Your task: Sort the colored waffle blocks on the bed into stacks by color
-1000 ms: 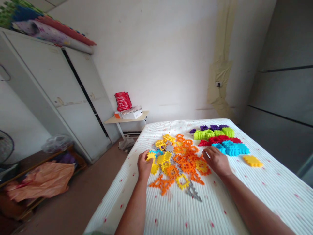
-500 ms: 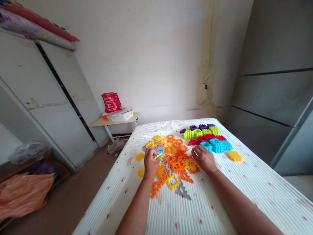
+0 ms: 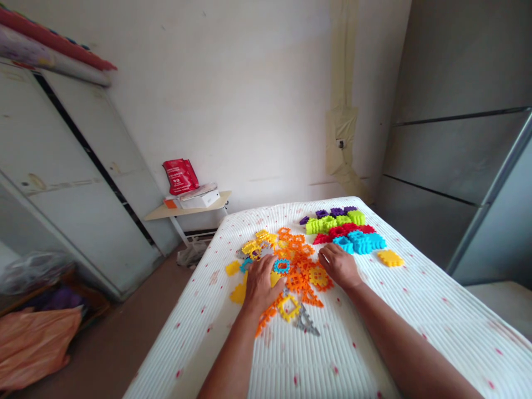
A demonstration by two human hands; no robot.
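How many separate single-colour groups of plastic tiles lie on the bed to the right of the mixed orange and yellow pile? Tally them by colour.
purple group: 1
lime green group: 1
red group: 1
blue group: 1
yellow group: 1
Total: 5

A home bedroom: mattress (image 3: 374, 332), wardrobe (image 3: 62, 183), small side table (image 3: 187, 208)

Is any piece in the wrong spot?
One blue ring piece lies among the orange pile, beside the left hand, while the other blue pieces sit stacked further right.
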